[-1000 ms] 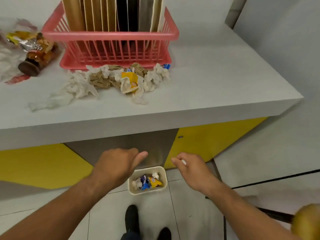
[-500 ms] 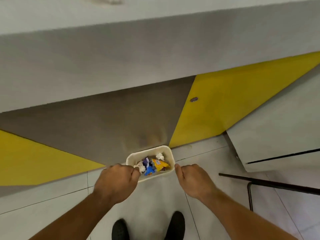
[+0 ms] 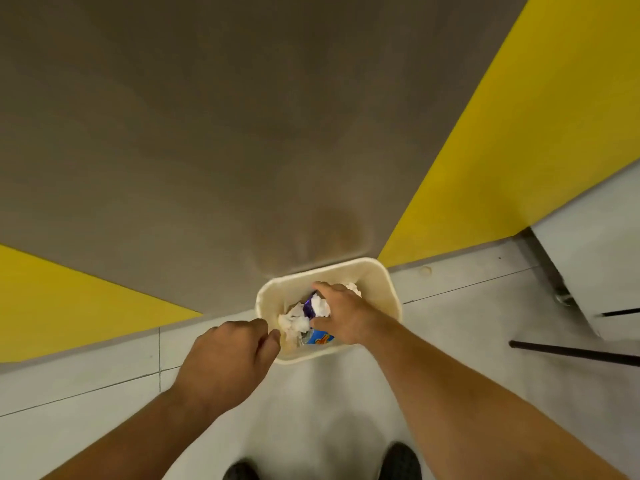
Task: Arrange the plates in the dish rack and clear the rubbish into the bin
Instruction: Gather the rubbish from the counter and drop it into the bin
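A cream rectangular bin [image 3: 384, 275] stands on the floor against the counter's base. Inside lie crumpled white tissue [image 3: 293, 323], a purple wrapper [image 3: 307, 307] and a blue wrapper [image 3: 320, 339]. My right hand [image 3: 346, 317] reaches down into the bin, with index finger and thumb curled round a white tissue ball [image 3: 320, 306] on top of the rubbish. My left hand [image 3: 228, 358] is at the bin's left rim, fingers curled over the edge. The dish rack and plates are out of view.
The counter's grey front panel [image 3: 242, 133] and yellow panels [image 3: 502, 150] rise behind the bin. A black metal bar [image 3: 571, 353] and a white cabinet [image 3: 602, 271] are at the right. My shoes [image 3: 398, 459] stand on pale floor tiles.
The view has dropped from the counter top to the bin on the floor. My right hand moved from beside the bin into it. My left hand closed onto the left rim.
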The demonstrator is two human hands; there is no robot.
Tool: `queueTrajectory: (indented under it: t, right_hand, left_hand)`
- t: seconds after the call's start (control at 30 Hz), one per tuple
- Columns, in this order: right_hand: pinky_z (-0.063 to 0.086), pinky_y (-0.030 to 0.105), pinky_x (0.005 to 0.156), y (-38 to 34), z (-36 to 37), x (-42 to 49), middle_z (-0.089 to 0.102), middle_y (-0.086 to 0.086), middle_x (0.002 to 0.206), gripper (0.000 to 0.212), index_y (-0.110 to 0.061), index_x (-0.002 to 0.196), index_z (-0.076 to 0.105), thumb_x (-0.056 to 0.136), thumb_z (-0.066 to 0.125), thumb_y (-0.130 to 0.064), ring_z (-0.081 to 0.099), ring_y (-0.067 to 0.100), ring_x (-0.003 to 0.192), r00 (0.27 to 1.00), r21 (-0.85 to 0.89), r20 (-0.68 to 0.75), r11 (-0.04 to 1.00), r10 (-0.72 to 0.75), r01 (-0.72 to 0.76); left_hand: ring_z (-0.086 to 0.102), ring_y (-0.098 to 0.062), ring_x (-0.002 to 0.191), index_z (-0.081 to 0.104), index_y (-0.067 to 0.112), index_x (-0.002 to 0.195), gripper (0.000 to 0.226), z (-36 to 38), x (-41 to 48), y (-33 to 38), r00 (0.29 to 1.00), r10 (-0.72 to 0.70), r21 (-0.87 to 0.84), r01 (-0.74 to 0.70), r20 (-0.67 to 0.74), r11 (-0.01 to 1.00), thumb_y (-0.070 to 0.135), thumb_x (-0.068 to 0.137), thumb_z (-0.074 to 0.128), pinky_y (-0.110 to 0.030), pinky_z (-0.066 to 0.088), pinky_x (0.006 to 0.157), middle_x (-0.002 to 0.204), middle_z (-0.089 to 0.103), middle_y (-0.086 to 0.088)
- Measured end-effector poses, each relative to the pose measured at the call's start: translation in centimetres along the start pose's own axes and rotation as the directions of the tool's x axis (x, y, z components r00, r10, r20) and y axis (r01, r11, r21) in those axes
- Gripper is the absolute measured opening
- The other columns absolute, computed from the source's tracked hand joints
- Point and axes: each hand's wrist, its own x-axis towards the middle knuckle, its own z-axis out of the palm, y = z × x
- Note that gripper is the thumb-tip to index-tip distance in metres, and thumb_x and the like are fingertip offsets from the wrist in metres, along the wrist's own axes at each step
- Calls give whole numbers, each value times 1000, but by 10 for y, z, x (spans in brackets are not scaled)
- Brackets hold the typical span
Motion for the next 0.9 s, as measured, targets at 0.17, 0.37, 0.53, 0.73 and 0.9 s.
queueTrajectory:
  t: [0.17, 0.37, 0.53, 0.73, 0.9]
  right_hand:
    - [37, 26, 99, 26, -12, -9, 55, -2, 128, 50, -24, 130, 52, 84, 67, -35, 48, 17, 118, 992, -19, -109, 998, -61, 59]
    - [45, 30, 94, 31, -42, -45, 60, -5, 123, 33, -25, 123, 59, 91, 58, -33, 55, 16, 110, 976, -60, -200, 996, -83, 73]
    - [44, 29, 95, 9, -74, -84, 58, -5, 128, 37, -27, 128, 55, 91, 58, -35, 51, 17, 113, 965, -62, -249, 996, -81, 68]
    - [40, 23, 93, -53, -137, -160, 57, -9, 126, 35, -30, 125, 54, 92, 53, -42, 49, 13, 114, 951, -30, -291, 994, -107, 103]
    - [42, 18, 89, -116, -218, -253, 58, -17, 117, 28, -32, 119, 58, 92, 54, -40, 52, 3, 107, 907, 67, -396, 981, -141, 181]
  left_hand:
    - [48, -23, 61, 30, 25, 58, 39, 34, 43, 14, 996, 86, -71, -86, -4, 994, 39, 93, 39, -31, 31, 56, 62, 47, 2]
    - [48, -21, 118, 48, 22, 130, 34, 67, 76, 38, 946, 106, -294, -12, 306, 956, 33, 98, 42, -23, 34, 97, 128, 51, 0]
    - [43, -13, 124, 41, 24, 139, 45, 20, 57, 41, 961, 160, -280, -93, 224, 955, 39, 97, 44, -17, 29, 98, 139, 48, 5]
    - [52, -10, 106, 56, 32, 117, 31, -115, 0, 76, 982, 188, -225, -180, 16, 958, 48, 94, 43, -28, 44, 89, 114, 56, 14]
    - [53, -1, 86, 56, 34, 95, 25, -248, -68, 124, 960, 262, -212, -278, -101, 937, 53, 91, 41, -23, 45, 75, 90, 55, 20]
